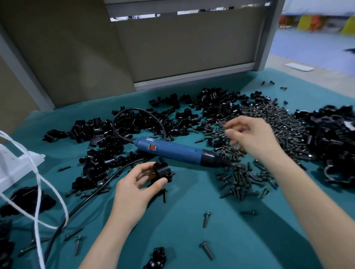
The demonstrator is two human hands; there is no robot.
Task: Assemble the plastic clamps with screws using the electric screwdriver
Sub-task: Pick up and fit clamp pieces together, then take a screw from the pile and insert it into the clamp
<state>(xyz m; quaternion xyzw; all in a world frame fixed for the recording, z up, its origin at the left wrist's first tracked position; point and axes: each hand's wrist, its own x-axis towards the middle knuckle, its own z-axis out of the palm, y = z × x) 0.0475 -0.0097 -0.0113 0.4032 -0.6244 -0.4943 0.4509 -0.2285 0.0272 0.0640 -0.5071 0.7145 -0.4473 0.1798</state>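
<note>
Gripped in left hand (134,188), centre-left of frame: plastic clamp (162,171). Over screw pile (273,127), centre-right, right hand (251,135) curled; pinch blurred, cannot be told. Between hands on worktop (194,194), electric screwdriver (177,150) laid, long axis upper-left to lower-right, tip nearer right hand.

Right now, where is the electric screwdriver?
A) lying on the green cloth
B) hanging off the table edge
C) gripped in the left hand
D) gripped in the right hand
A: the blue electric screwdriver lies on the green cloth, held by neither of the hands; the left hand holds a black clamp and the right hand is over the screw pile.
</note>
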